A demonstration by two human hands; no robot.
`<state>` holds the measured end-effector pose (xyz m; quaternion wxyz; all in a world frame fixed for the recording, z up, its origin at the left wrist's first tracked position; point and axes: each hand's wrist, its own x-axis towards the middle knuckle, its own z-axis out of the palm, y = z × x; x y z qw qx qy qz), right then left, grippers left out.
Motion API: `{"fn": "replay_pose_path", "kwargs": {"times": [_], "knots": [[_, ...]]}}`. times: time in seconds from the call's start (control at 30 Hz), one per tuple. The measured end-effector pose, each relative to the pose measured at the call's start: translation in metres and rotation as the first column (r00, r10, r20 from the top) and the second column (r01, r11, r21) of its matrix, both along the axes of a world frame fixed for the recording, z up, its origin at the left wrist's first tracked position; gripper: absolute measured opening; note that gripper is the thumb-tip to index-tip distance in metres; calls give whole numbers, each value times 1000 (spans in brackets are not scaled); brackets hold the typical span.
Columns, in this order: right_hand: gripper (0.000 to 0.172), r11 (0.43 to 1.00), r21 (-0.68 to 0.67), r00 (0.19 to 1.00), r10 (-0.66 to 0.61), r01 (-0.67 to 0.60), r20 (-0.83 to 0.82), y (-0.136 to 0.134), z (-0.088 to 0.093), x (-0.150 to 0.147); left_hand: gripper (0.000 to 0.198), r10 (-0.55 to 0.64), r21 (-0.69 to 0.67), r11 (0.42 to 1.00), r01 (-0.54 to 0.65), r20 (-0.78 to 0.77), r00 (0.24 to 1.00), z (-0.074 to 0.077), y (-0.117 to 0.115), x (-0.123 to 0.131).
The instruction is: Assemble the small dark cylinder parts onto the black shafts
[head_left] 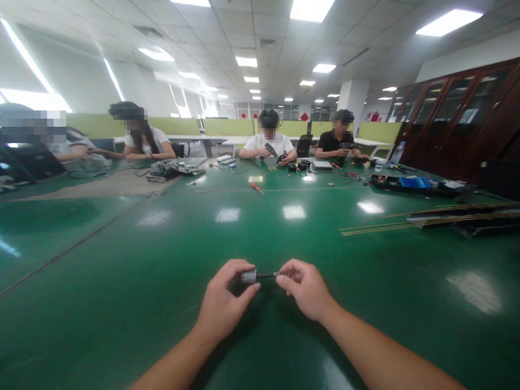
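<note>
A small grey metal cylinder (249, 277) with a thin dark shaft (266, 275) lies sideways between my hands, just above or on the green table; I cannot tell which. It resembles a small motor, but its exact kind is unclear. My left hand (225, 295) grips the cylinder between thumb and fingers. At the shaft's far end, the thumb and fingertips of my right hand (306, 287) pinch it, hiding the tip. The shaft runs level from one hand to the other.
The glossy green tabletop (182, 238) stretches ahead. Thin brass-coloured rods (377, 226) lie at right, and a red screwdriver (255, 187) farther off. Several people sit across the table, with tools, parts and a water bottle (398, 151) near them.
</note>
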<state>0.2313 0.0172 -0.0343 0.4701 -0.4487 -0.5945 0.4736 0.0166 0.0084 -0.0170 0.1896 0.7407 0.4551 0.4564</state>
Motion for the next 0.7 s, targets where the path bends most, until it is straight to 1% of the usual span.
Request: {"fn": "replay_pose_path", "kwargs": {"times": [0.13, 0.23, 0.3, 0.37, 0.4, 0.43, 0.47, 0.5, 0.57, 0.6, 0.63, 0.67, 0.7], "knots": [[18, 1000, -7, 1000, -12, 11, -22, -2, 4, -1, 20, 4, -11, 1000, -3, 6, 1000, -1, 1, -1], [24, 1000, -14, 987, -29, 28, -160, -2, 6, -2, 24, 39, -37, 999, -38, 36, 999, -2, 3, -4], [33, 998, -42, 951, -60, 49, -304, 1, 6, -2, 29, 122, -87, 989, -118, 43, 992, -1, 4, -6], [45, 990, -116, 902, -119, 78, -415, 4, 4, -2, 34, 226, -156, 964, -215, 53, 973, 1, 6, -5], [49, 983, -158, 881, -152, 90, -447, 6, 3, -2, 36, 265, -195, 950, -244, 91, 960, 3, 7, -4], [51, 977, -187, 867, -175, 97, -466, 7, 2, -2, 38, 292, -237, 939, -250, 162, 943, 4, 8, -3], [53, 974, -204, 859, -186, 98, -477, 8, 1, -2, 39, 311, -280, 931, -236, 263, 914, 6, 10, -2], [54, 973, -209, 855, -188, 96, -483, 9, 1, -2, 42, 328, -323, 923, -208, 378, 866, 8, 11, -1], [55, 976, -200, 857, -170, 80, -487, 9, 1, -3, 49, 373, -398, 906, -147, 580, 724, 13, 12, -4], [55, 978, -195, 858, -160, 72, -488, 9, 1, -4, 52, 397, -429, 895, -122, 640, 658, 17, 11, -9], [55, 980, -190, 859, -150, 63, -489, 9, 2, -5, 55, 418, -459, 883, -101, 669, 615, 22, 8, -16], [55, 981, -185, 861, -140, 54, -488, 9, 2, -5, 56, 435, -485, 870, -89, 670, 602, 26, 3, -27], [54, 982, -181, 864, -132, 49, -485, 8, 2, -6, 57, 455, -513, 853, -96, 639, 620, 30, -3, -40]]}}
